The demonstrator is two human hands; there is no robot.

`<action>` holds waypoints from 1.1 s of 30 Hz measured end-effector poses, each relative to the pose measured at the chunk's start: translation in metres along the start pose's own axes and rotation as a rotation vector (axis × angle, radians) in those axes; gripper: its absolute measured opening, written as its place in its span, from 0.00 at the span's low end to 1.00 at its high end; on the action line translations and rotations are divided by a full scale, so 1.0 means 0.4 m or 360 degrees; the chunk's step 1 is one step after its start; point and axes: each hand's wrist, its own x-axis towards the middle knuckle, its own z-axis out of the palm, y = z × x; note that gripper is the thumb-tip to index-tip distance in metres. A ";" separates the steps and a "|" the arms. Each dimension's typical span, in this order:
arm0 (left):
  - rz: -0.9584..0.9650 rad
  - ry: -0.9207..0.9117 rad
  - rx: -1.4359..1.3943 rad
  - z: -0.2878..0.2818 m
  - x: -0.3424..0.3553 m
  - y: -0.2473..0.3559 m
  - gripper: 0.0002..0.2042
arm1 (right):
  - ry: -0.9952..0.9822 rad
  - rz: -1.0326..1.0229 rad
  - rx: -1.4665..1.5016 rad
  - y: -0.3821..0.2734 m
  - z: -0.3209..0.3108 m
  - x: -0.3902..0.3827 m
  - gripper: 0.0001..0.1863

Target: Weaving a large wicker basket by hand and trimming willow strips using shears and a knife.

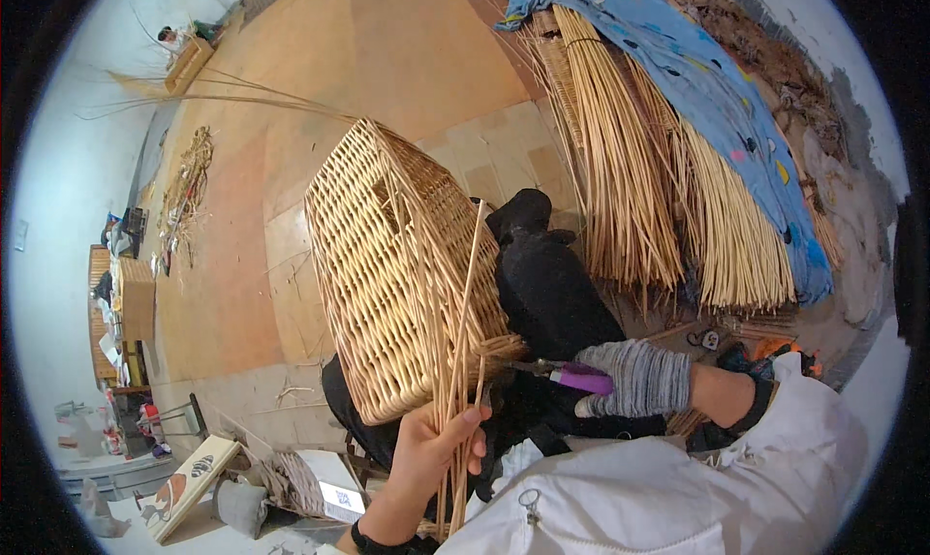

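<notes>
A woven wicker basket (383, 264) rests tilted across my lap, its side toward me. Long loose wicker rods (450, 361) run down from its near edge. My bare left hand (441, 448) is closed round these rods just below the basket's corner. On my right hand (635, 379) is a grey striped knit glove. It grips purple-handled cutters (584, 378), whose narrow metal tips point left at the basket's near corner. Whether the tips touch a rod there I cannot tell.
Bundles of peeled rods (620, 158) lie at the right, partly under a blue patterned cloth (678, 56). Offcuts (189, 192) are heaped on the floor at the left. A person (174, 37) sits far off at upper left. A painted board (189, 487) leans at lower left.
</notes>
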 end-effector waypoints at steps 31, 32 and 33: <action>-0.0148 -0.0299 -0.0111 -0.064 0.032 0.001 0.10 | -0.0043 0.0007 -0.0169 -0.025 -0.036 -0.004 0.24; -0.0151 -0.0288 -0.0073 -0.061 0.033 0.003 0.10 | -0.0112 0.0038 -0.0186 -0.029 -0.050 -0.012 0.24; -0.0154 -0.0292 -0.0085 -0.060 0.036 0.001 0.10 | -0.0152 0.0126 -0.0160 -0.044 -0.062 -0.012 0.23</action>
